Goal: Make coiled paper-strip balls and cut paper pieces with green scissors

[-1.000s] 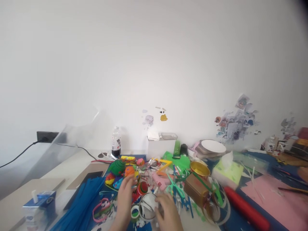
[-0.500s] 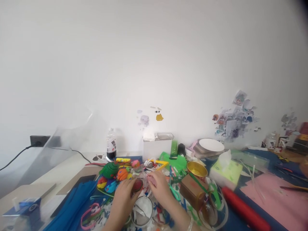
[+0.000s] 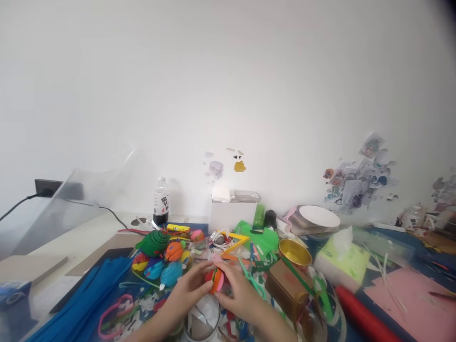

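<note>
A small round striped piece (image 3: 215, 280) in red, orange, pink and green sits between my two hands. My left hand (image 3: 190, 289) curls around its left side, thumb and fingers touching it. On the other side, my right hand (image 3: 239, 293) presses its fingers and thumb against the pink edge. Below them is a round container (image 3: 203, 319) with a pale inside, partly hidden by my hands. Left of my hands lie a green coiled ball (image 3: 154, 243), an orange ball (image 3: 174, 251) and a light blue ball (image 3: 171, 274).
Paper and foam scraps cover the middle. Green-handled scissors (image 3: 253, 280) and a brown box (image 3: 287, 289) lie to the right, with a gold tin (image 3: 295, 252) and a tissue pack (image 3: 344, 263) beyond. A dark-liquid bottle (image 3: 161, 202) stands near the wall.
My right hand has come in beside my left, and both now meet on the striped piece. Earlier my left hand held a dark red round side of something. The view has shifted slightly.
</note>
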### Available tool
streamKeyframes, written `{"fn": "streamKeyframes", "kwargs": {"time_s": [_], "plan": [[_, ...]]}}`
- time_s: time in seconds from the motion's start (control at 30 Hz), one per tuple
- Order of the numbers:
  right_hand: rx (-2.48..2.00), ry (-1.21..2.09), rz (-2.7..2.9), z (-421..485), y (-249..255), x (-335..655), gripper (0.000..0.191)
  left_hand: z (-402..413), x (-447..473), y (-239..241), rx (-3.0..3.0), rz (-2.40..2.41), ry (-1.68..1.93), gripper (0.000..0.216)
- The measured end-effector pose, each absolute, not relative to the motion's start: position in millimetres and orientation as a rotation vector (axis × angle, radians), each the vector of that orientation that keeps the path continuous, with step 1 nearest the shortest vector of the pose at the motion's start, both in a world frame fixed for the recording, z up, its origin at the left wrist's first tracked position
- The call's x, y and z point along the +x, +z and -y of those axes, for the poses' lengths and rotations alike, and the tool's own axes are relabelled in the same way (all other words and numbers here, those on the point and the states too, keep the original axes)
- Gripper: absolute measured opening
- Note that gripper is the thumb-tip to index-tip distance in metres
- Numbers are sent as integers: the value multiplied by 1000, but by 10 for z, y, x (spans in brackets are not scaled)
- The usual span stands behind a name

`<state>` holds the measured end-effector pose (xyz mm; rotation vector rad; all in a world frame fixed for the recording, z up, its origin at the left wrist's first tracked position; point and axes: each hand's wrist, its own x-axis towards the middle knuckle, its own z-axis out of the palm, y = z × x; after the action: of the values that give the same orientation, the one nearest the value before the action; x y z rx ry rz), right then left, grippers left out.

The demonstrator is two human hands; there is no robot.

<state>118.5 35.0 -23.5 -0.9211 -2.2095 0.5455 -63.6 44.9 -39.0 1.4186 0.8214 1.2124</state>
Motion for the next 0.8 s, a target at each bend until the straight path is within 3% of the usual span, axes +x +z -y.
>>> {"fn": "streamKeyframes", "kwargs": {"time_s": [0.17, 0.47, 0.63, 0.8], "plan": [[-798, 521, 2196, -293, -352, 1239, 49, -326, -633, -627, 1525, -792, 1265, 36], [-676, 407, 2248, -226, -293, 1263, 36, -253, -613, -600, 1242, -664, 1172, 55], [-632, 183, 2155, -238, -263, 1260, 17, -223, -631, -569, 1349, -852, 1208, 39], [-619, 283, 2134, -197, -262, 1211, 9, -153, -567, -519, 1277, -809, 1222, 34]]}}
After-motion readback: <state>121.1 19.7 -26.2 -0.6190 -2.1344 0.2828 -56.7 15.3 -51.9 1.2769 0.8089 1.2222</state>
